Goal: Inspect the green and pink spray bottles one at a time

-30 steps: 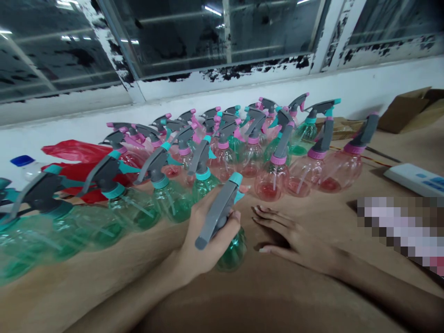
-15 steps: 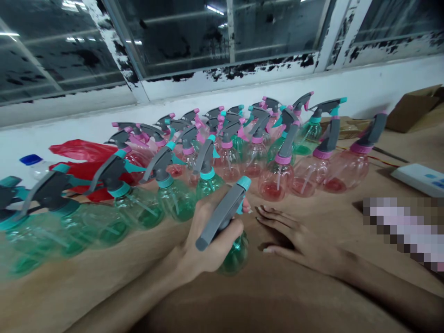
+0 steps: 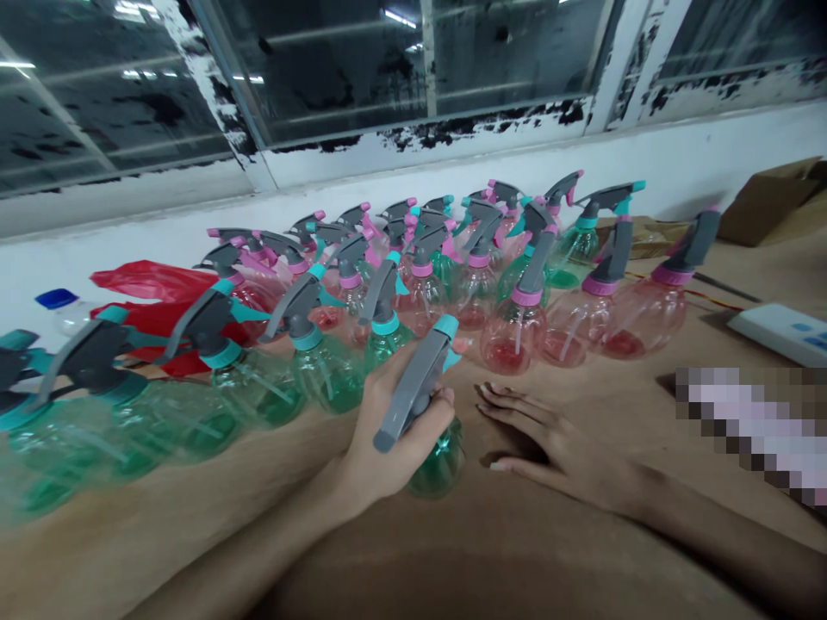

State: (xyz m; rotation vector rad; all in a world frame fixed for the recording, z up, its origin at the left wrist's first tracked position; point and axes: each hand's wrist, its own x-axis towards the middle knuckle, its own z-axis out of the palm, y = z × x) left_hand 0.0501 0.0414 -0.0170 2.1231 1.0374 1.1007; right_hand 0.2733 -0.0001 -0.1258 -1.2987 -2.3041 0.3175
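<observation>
My left hand (image 3: 381, 430) is wrapped round the neck of a green spray bottle (image 3: 439, 456) with a grey trigger head (image 3: 413, 383) and teal nozzle. The bottle stands on the brown table (image 3: 491, 551) just in front of me. My right hand (image 3: 549, 439) lies flat on the table beside the bottle, fingers stretched out towards it, holding nothing. Behind them stand several green spray bottles (image 3: 323, 366) in a row to the left and several pink spray bottles (image 3: 517, 331) to the right and back.
A red plastic bag (image 3: 148, 284) lies at the back left by a blue-capped bottle (image 3: 58, 306). A white power strip (image 3: 781, 331) and cardboard boxes (image 3: 768, 198) are at the right. A white wall and windows run behind the table.
My left hand has shifted the green bottle slightly forward and tilted its grey head more upright. My right hand stays flat in place.
</observation>
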